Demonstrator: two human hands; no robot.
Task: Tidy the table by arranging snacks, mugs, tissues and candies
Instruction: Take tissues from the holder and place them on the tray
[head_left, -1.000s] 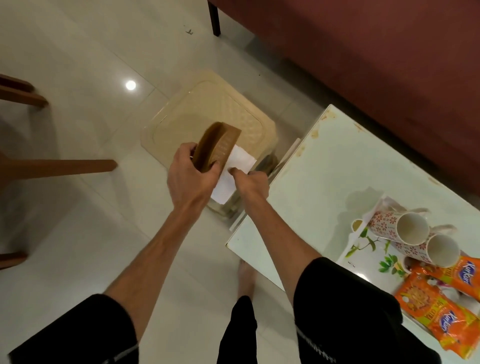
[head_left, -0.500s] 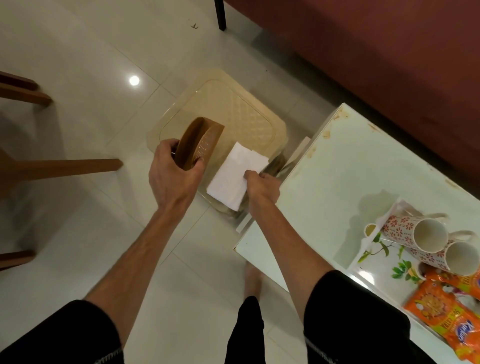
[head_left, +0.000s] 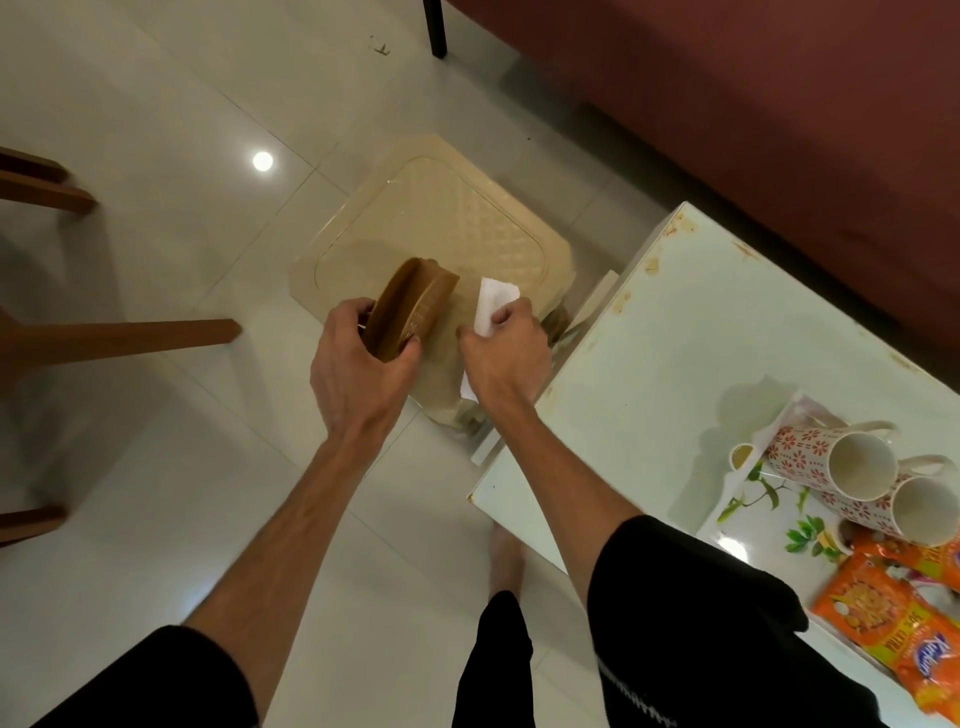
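My left hand (head_left: 358, 369) grips a brown plastic tissue holder (head_left: 410, 309), tilted on its side above a beige plastic stool (head_left: 441, 223). Just right of the holder, my right hand (head_left: 506, 353) pinches a white tissue (head_left: 493, 304), folded over my fingers. On the white table (head_left: 691, 332) at the right, a floral tray (head_left: 763, 509) carries two red-patterned mugs (head_left: 831, 457) lying on their sides. Orange snack packets (head_left: 893, 623) lie at the tray's near end.
A dark red sofa (head_left: 753, 104) runs behind the table. Wooden chair legs (head_left: 119, 338) reach in from the left over the pale tiled floor. My bare foot (head_left: 506, 561) stands beside the table's corner.
The tissue lay flat on the stool half a second ago; my right hand has gathered it up and folded it. The holder in my left hand has shifted closer to the tissue.
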